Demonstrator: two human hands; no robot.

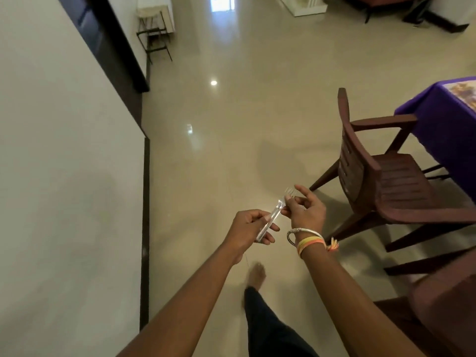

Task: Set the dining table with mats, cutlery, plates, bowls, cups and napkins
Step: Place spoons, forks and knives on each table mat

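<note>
step: cutlery. Person stands off the table, a clear plastic fork (275, 213) held in both hands over the tiled floor (231, 124).
left hand (248, 226): fingers curled round the handle end of the fork, firm grip.
right hand (305, 211): thumb and fingers pinch the fork just below the tines, index finger raised. Metal bangle (304, 231) and thread bands on that wrist.
fork count: could be one piece or a few stacked. Clear plastic, can't tell.
fork position: in the air between the hands, tines pointing away from the person, well apart from the table.
dining table (438, 130): far right edge of view, purple cloth. Corner of a patterned mat (463, 95) lies on it, so my guess is that the mats are at least started.
obstacles: brown plastic armchair (381, 181) drawn up to the table, second chair (443, 305) nearer the person.
rest of setting: plates, bowls, cups and napkins not in view, status unknown.
progress: early to middle, as a judgement only.
next move needs: turn right, get past the chair back, reach over to the mat and lay the fork beside it. If it's a stack, the right hand has to peel one off first.
risk: thin slick plastic, easy to drop while separating.
</note>
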